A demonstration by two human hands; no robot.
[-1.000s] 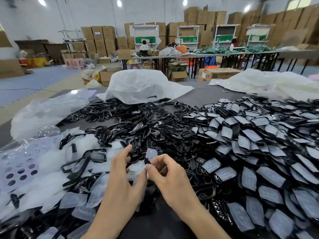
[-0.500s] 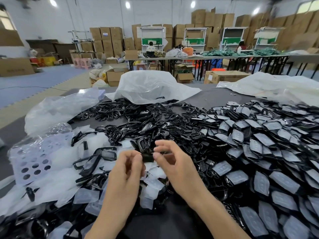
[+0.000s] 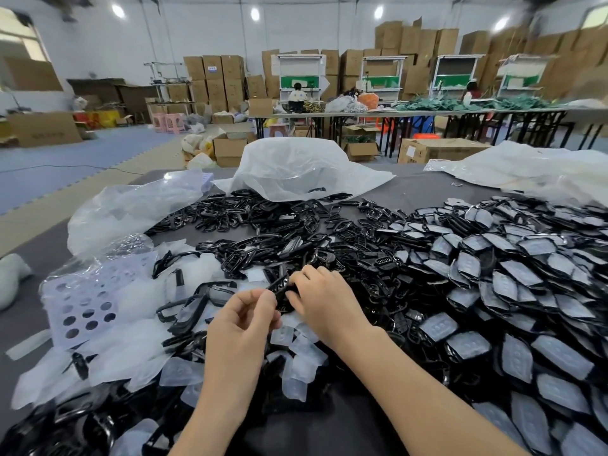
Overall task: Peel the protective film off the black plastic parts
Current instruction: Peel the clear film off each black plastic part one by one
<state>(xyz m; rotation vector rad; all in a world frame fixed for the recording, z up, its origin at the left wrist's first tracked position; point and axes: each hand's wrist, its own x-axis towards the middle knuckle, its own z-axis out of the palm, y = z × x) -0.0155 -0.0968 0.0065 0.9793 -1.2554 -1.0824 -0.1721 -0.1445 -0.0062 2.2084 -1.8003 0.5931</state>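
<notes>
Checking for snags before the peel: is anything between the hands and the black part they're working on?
Nothing visible. The right hand grips the black part, and the left hand pinches at its near end.

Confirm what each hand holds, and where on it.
One small black plastic part, pinched by both hands: left hand at its lower-left end, right hand at its right side.
</notes>
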